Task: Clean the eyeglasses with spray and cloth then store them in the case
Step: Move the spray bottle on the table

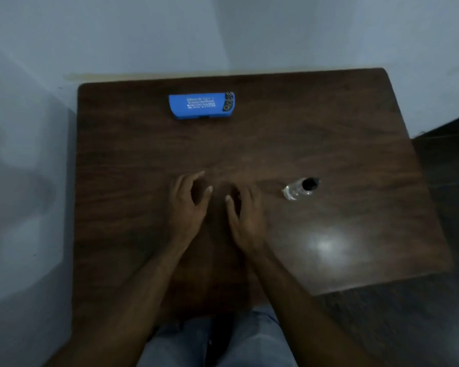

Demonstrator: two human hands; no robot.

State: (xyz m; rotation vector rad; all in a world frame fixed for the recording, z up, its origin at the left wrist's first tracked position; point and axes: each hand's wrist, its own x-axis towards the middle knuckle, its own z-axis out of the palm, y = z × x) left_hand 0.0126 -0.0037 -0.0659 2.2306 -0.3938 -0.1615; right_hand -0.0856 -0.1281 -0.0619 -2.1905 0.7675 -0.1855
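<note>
The left hand [188,205] and right hand [245,215] are sitting side by side over the dark desk [329,141], fingers loosely curled and holding nothing. The blue eyeglass case [202,105] is lying closed near the far edge. The small spray bottle [300,189] is sitting just right of the right hand.

One head-worn camera looks steeply down at the table [329,144] from close above (wall [223,30] across the frame's top).

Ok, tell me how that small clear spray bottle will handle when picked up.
The spray bottle looks small and clear, so it is probably light, rigid plastic. Its round body may roll if knocked over on the smooth table. Its glossy wall could be slippery.
</note>
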